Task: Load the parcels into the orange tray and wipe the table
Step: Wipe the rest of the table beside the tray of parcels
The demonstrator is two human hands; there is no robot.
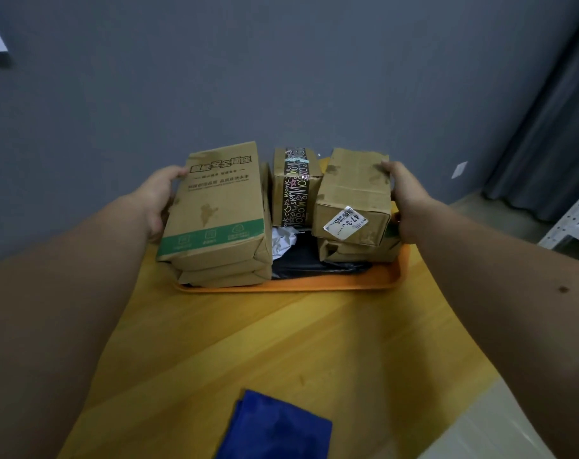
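An orange tray (281, 285) sits at the far end of the yellow wooden table (281, 342), loaded with parcels. On its left, a large cardboard box with a green stripe (215, 207) tops a stack. A box with patterned black tape (293, 187) stands in the middle. On the right, a labelled cardboard box (351, 197) lies on another box. A black bag (314, 261) and a silvery bag (283, 238) lie between them. My left hand (160, 200) clasps the left box's side, thumb at its top corner. My right hand (405, 200) clasps the right box's side, thumb on top. A folded blue cloth (275, 429) lies at the near edge.
A grey wall stands right behind the tray. A grey curtain (546, 127) and a white metal shelf (572, 223) are at the right. Pale floor shows past the table's right edge.
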